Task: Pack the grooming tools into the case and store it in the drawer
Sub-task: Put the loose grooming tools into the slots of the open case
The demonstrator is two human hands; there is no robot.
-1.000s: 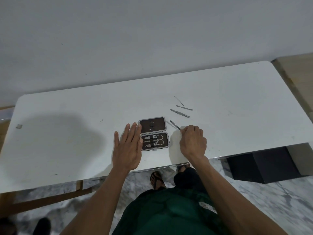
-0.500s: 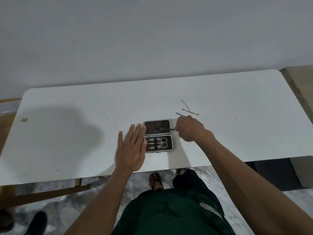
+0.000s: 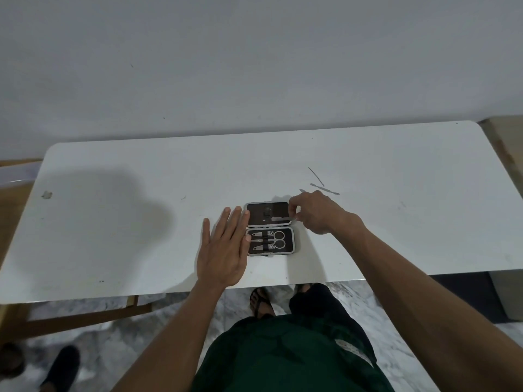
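A small dark case (image 3: 294,239) with a silver rim lies open near the front of the white table (image 3: 396,227). Its near half holds scissors (image 3: 276,239) and two clippers under straps. My right hand (image 3: 318,212) pinches the end of a thin metal tool (image 3: 280,219), which lies along the far half's near edge. My left hand (image 3: 225,250) rests flat and open on the table, fingertips touching the case's left side. Beyond the right hand lie a thin pick (image 3: 316,176), a double-ended tool (image 3: 325,189) and a third tool (image 3: 302,190), partly hidden.
The table's front edge (image 3: 169,292) runs just behind my wrists, and a grey wall stands behind it. A dark box (image 3: 464,292) sits under the table at the right. My sandalled feet (image 3: 261,302) stand on marble floor. No drawer is in view.
My right hand picked one thin tool off the table, carried it left to the case's far half and lowered it there. The left hand stayed flat beside the case.
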